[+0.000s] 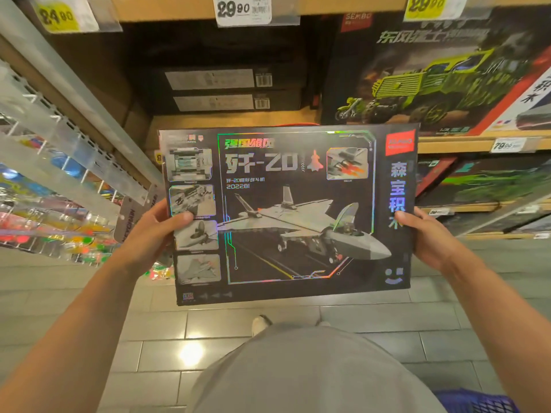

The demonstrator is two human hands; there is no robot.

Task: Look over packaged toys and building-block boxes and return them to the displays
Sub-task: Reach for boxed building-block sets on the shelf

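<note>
Shelves point(447, 144) behind; box point(287, 216) between hands, apparently.

Above and beyond the left hand point(155, 234), a wooden shelf point(232, 119) carries two stacked dark boxes point(226, 90); beside them, above the right hand point(432, 236), a green-truck box point(432, 81) leans.

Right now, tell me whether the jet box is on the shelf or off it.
Off: both hands hold the jet box in mid-air.

Left hand point(149, 234) and right hand point(429, 236) grip the fighter-jet box point(286, 216) by its sides.
</note>
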